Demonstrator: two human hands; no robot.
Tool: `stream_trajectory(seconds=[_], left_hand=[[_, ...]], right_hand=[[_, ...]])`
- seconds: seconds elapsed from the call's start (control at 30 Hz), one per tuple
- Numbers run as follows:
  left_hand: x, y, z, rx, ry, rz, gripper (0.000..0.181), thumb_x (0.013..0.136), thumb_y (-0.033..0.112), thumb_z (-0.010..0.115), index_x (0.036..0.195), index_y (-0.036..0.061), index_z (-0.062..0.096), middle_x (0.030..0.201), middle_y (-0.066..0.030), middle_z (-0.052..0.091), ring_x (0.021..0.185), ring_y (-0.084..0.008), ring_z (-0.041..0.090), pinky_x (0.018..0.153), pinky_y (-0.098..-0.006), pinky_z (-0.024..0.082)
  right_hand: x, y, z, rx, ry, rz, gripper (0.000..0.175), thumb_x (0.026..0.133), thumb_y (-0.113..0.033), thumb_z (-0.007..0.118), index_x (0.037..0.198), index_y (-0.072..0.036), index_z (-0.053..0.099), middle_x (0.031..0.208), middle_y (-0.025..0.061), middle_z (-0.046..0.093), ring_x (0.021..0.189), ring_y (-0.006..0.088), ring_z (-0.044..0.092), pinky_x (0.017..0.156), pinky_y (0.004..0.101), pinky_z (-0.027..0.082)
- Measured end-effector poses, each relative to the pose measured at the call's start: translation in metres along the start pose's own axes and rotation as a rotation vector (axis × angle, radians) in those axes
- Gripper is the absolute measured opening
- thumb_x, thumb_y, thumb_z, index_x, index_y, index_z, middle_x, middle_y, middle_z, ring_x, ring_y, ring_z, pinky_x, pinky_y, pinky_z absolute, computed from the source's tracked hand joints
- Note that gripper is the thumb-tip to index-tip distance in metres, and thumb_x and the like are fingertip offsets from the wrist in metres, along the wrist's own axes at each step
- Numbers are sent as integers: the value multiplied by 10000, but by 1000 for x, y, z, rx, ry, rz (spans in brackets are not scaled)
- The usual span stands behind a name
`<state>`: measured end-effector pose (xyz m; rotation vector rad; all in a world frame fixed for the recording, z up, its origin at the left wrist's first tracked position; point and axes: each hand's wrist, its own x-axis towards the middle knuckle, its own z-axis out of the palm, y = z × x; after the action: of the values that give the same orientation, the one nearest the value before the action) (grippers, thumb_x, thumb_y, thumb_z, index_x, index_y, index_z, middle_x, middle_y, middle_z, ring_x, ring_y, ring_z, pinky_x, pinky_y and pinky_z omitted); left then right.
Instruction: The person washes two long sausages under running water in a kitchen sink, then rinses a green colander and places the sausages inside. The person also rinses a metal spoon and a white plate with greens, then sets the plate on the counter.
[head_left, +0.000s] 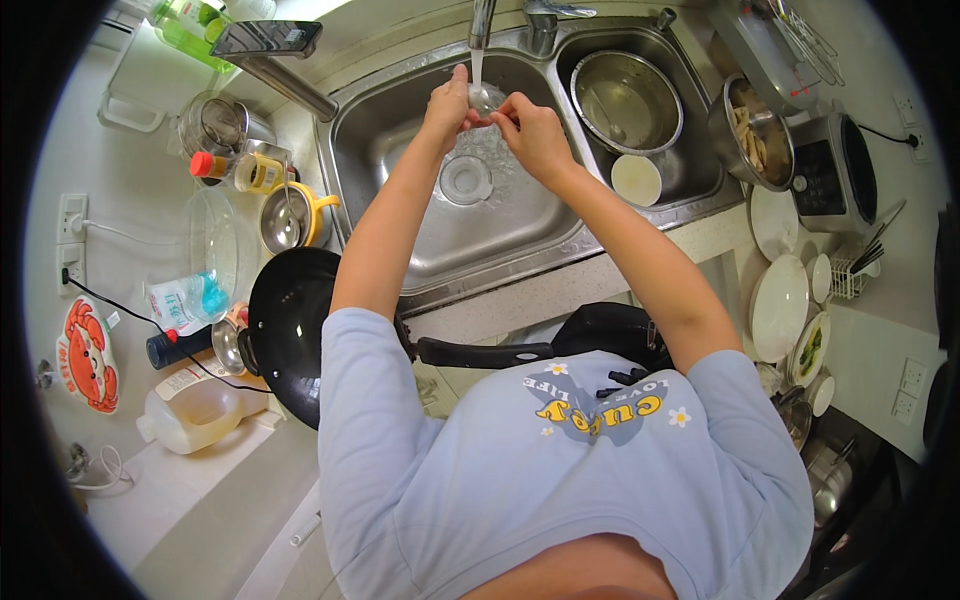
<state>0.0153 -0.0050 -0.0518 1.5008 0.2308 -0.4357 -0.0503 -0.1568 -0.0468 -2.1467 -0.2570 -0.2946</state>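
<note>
Water runs from the faucet (481, 26) at the back of the left basin of a stainless steel sink (480, 247). Under the stream, my left hand (448, 109) holds a small, shiny, rounded object (486, 97), possibly a spoon's bowl or a small clear dish; its kind is hard to tell. My right hand (532, 131) pinches at the near right side of it with thumb and forefinger. Below both hands, a round drain strainer (466, 180) sits in the basin floor. The fingers partly hide the held object.
In the right basin stand a metal pot (626, 101) and a pale bowl (636, 180). A black wok (296, 337) lies at the left counter edge, its handle across my front. Bottles, a yellow-handled cup (285, 217) and an oil jug (195, 412) stand left; plates (780, 307) right.
</note>
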Motion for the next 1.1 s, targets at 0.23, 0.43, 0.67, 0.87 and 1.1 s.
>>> stream_trajectory(seconds=[0.23,0.43,0.67,0.87,1.1], left_hand=[[-13,18,-5,143,-230,-59,417,995,385,378,908,35,588,680,-32,591,529,-101,526,620,-288,551],[-25,27,-14,403,-262,-34,401,973,345,382,919,38,634,800,-43,626,597,-114,576,623,-262,531],[-26,10,-20,170,-74,-115,394,991,432,380,969,94,581,824,-45,615,673,-142,597,673,-329,564],[-19,-1,-30,45,-116,-76,421,998,437,352,863,92,552,852,-77,634,741,-188,640,701,-345,566],[-28,9,-42,177,-132,-49,449,954,457,451,1127,55,555,1002,-158,669,831,-275,675,679,-406,557]], right_hand=[[12,17,2,-136,6,-131,260,885,-31,514,1142,-26,556,868,192,654,754,323,644,661,392,503],[23,11,13,-122,-156,-181,310,846,-29,503,1152,-38,547,998,198,631,848,381,622,710,442,501],[68,-12,20,193,-330,218,265,916,-249,545,904,7,610,675,146,642,625,299,636,620,380,509],[66,-2,36,357,-357,93,240,967,-267,457,920,-44,529,679,24,530,562,133,511,467,284,417],[54,2,28,640,-357,528,348,961,-410,500,836,-88,543,570,-10,453,447,79,435,397,272,409]])
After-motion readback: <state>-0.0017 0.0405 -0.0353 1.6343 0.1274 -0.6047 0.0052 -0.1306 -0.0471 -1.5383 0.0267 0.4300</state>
